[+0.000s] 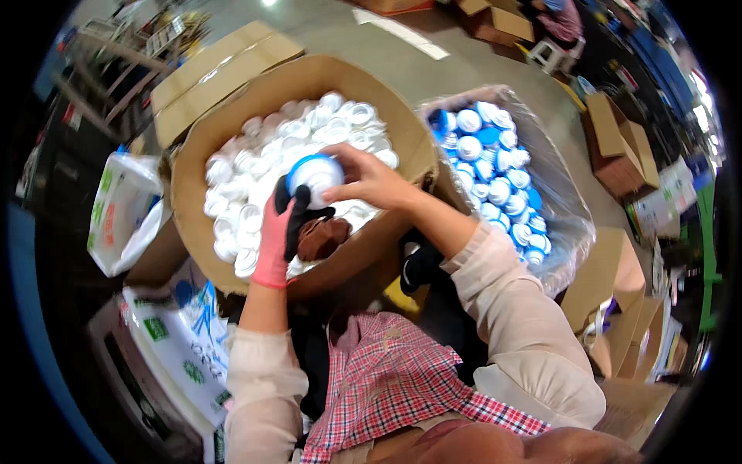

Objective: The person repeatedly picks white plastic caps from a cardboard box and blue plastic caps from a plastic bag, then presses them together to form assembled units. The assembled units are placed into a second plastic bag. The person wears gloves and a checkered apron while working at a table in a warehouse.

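Note:
My left hand, in a pink and black glove, grips a round white cap with a blue ring from below. My bare right hand presses on the same cap from the right, fingers curled over its top. Both hands are above a large cardboard box full of several plain white caps. To the right stands a clear plastic bag filled with several finished blue-and-white caps.
A white printed bag lies left of the box, and a printed sack sits near my left elbow. Flattened cardboard lies behind the box. More cartons stand at the right. A person sits on a stool far back.

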Demonstrator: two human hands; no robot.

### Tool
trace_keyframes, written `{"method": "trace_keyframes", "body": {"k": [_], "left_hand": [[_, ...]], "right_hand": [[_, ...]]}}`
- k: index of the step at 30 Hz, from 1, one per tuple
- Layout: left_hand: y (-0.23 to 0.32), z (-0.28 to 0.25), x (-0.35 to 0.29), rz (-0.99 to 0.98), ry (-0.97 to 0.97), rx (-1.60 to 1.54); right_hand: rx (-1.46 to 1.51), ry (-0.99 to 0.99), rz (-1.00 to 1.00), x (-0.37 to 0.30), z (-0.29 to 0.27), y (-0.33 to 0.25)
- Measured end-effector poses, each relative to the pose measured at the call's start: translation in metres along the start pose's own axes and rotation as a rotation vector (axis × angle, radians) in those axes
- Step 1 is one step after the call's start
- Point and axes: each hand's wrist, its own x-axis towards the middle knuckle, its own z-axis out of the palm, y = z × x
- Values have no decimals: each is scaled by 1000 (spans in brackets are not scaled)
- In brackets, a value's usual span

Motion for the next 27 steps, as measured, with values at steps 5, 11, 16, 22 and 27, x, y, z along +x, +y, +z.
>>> {"method": "trace_keyframes", "body": {"k": [5,11,16,22,27], "left_hand": [[5,11,0,81,-52,153],[-5,10,1,60,-96,192],[-4,19,-3,51,-83,183],[-2,4,1,71,-111,405],[-7,6,-6,45,-32,478]], "right_hand": [[232,-5,54,1,-14,7],[177,74,31,-3,-15,15],[-22,213,-78,-1,-9,22],[-21,128,-98,-6,-11,3],[-386,89,-157,-2,-14,0]]}}
